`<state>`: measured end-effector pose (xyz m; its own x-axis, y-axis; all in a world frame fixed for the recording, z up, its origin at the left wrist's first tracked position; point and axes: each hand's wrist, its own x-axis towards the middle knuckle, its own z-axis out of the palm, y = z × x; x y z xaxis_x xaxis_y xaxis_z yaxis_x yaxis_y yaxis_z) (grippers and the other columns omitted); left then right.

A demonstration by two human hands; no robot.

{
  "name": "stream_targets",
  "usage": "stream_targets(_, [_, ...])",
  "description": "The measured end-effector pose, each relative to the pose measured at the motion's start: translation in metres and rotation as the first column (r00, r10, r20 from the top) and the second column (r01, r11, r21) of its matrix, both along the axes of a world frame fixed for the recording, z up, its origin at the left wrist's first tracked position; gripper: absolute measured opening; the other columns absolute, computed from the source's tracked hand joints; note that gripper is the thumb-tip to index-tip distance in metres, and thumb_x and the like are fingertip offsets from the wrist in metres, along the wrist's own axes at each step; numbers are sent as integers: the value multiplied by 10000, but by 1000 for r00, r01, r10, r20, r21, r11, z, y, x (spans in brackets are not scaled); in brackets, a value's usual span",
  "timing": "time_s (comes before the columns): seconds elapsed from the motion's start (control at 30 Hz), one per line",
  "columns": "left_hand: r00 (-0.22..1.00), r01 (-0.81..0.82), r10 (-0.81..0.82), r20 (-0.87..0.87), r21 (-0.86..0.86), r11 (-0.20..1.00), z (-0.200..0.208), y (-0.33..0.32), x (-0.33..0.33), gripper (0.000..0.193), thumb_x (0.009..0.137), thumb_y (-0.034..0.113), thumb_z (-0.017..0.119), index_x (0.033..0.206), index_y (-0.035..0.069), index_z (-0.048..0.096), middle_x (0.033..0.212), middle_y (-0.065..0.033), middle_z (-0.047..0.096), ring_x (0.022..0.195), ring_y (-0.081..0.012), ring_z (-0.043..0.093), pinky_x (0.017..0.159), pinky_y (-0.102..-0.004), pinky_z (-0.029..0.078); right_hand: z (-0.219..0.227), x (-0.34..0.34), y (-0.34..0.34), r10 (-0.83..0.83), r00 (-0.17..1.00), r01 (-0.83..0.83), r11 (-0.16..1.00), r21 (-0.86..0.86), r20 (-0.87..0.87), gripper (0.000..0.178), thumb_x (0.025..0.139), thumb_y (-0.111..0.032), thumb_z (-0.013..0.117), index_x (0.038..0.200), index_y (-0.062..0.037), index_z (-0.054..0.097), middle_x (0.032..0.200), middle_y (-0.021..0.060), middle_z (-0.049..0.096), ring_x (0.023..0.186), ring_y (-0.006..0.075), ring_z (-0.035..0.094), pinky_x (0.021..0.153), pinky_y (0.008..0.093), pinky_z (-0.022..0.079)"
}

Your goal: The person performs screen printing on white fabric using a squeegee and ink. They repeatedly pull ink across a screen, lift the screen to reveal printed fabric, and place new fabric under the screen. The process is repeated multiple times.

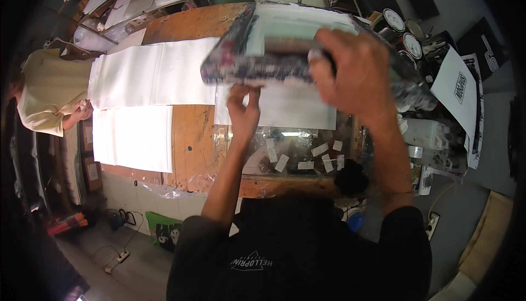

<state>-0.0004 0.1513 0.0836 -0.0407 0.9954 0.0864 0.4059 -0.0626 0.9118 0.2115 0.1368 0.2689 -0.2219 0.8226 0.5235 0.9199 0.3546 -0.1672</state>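
A screen-printing frame (pixel 257 72) with paint-smeared, dark edges is tilted over the table, its near edge raised and blurred by motion. Over its pale green mesh (pixel 296 19), my right hand (pixel 356 65) is closed around a squeegee with a brownish bar (pixel 290 44); whether the fingers also grip the frame's edge is unclear. Under the frame's near edge lies a white sheet (pixel 298 109), partly covered by it. My left hand (pixel 244 106) is over the sheet's left part, thumb and fingers pinched together by the frame's edge. What is between those fingertips is hidden.
White sheets (pixel 153 73) cover the wooden table's (pixel 192 161) left part. A person in a pale shirt (pixel 52 93) stands at the left end. Small white tape pieces (pixel 306 165) lie on the near surface. Paint cans (pixel 393 20) and a plastic jug (pixel 427 134) crowd the right side.
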Motion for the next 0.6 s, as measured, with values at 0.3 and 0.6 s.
stream_targets(0.3, [754, -39, 212, -622, 280, 959, -117, 45, -7, 98, 827, 159, 703, 907, 133, 755, 1492, -54, 536, 1516, -365, 270, 1142, -734, 117, 94, 19, 88, -87, 992, 117, 897, -425, 89, 348, 1023, -249, 466, 714, -112, 548, 593, -12, 488, 489, 92, 370, 461, 241, 383])
stream_targets(0.6, [259, -285, 617, -743, 552, 784, -34, 129, -202, 370, 862, 374, 772, 1165, 165, 737, 1383, -82, 601, 1356, -273, 485, 1074, -673, 306, 119, 39, 140, -120, 985, 148, 956, -253, 125, 576, 1062, -467, 331, 583, -151, 383, 608, 14, 403, 615, 187, 438, 963, 579, 411])
